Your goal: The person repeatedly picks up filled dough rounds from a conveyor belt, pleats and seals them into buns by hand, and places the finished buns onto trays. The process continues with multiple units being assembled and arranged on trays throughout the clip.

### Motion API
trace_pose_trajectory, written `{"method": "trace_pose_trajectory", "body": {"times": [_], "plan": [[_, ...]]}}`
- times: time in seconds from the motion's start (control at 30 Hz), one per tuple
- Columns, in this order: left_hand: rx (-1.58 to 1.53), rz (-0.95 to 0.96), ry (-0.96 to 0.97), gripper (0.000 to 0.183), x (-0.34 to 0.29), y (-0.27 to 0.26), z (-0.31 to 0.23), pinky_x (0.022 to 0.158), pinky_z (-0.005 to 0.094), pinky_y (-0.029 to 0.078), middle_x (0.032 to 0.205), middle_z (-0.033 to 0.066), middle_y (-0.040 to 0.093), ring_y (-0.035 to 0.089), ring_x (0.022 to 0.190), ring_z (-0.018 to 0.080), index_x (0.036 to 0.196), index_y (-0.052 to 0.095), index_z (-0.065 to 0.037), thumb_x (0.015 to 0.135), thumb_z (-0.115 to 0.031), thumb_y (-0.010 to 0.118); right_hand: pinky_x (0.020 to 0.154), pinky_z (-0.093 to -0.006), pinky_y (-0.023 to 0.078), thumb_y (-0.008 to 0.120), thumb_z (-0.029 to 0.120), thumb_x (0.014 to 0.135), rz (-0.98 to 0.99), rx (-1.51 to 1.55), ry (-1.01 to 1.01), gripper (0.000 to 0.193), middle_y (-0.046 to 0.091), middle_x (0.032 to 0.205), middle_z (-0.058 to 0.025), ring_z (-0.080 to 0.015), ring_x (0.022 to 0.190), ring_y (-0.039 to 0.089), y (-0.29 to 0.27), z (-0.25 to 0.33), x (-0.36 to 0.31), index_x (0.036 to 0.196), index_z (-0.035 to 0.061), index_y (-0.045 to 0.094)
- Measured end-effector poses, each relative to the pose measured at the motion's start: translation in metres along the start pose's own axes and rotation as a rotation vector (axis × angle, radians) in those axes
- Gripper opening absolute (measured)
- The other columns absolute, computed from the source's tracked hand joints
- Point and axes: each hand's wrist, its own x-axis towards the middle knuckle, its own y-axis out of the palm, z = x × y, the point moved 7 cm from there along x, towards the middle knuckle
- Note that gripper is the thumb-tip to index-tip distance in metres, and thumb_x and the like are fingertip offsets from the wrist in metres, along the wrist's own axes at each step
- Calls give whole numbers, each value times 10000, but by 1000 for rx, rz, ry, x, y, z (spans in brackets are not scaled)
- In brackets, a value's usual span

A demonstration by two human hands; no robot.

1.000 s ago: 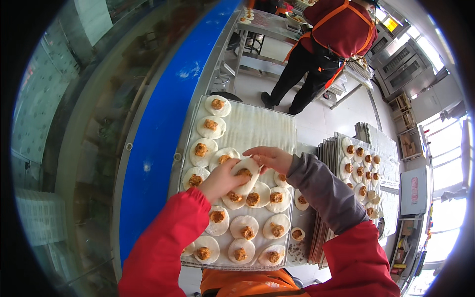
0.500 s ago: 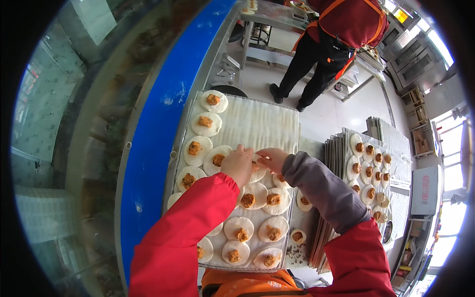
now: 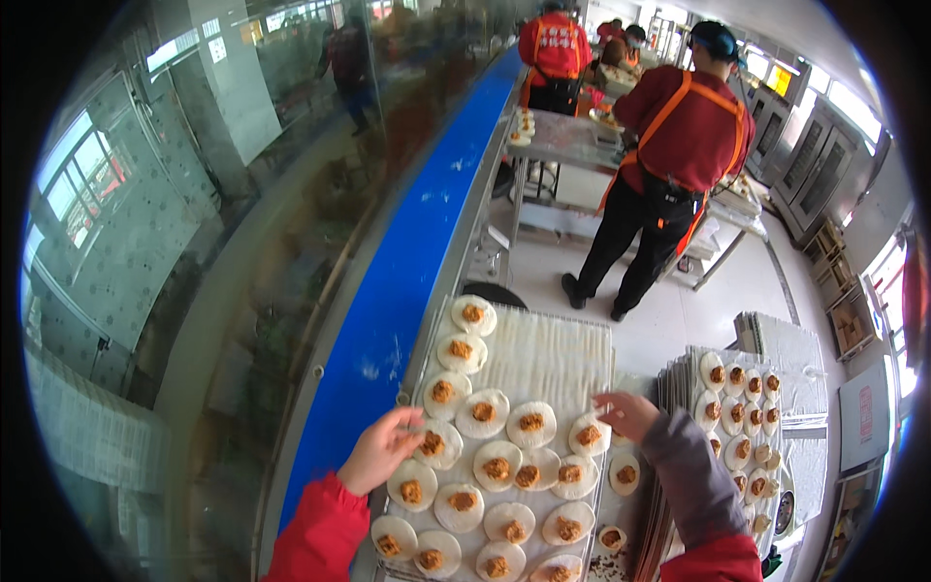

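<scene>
Along the left edge of the tray (image 3: pixel 543 359), my left hand (image 3: pixel 383 451) is empty, fingers loosely parted beside a filled dough disc (image 3: pixel 438 446); I'd touch only the rims, keeping fillings centred. The tray carries rows of such discs. At its right edge my right hand (image 3: pixel 626 414) is narrowly bent by another disc (image 3: pixel 589 436), grip unclear from here; beyond, stacked trays (image 3: pixel 677 383) bear more.

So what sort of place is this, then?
Most likely a bakery or food workshop: a tray holds rows of dough rounds topped with filling, a long blue strip, perhaps a conveyor, runs beside it, and an oven-like steel cabinet stands farther back.
</scene>
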Motion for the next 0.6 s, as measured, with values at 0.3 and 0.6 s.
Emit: {"method": "trace_pose_trajectory", "body": {"times": [0.3, 0.6], "plan": [[-272, -37, -112, 353, -93, -51, 59, 759, 246, 516, 1215, 97, 600, 646, 997, 156, 1336, 487, -21, 1003, -117, 554, 796, -296, 544, 605, 137, 952, -178, 512, 450, 323, 688, 1082, -100, -172, 922, 681, 49, -8, -195, 1243, -2, 588], [-225, 87, -88, 360, -110, -38, 43, 792, 260, 511, 1243, 106, 599, 640, 1023, 167, 1324, 497, -13, 1010, -182, 549, 806, -311, 544, 583, 100, 974, -201, 1048, 419, 298, 664, 1116, -96, -188, 946, 667, 188, -34, -276, 1251, -11, 576]]}}
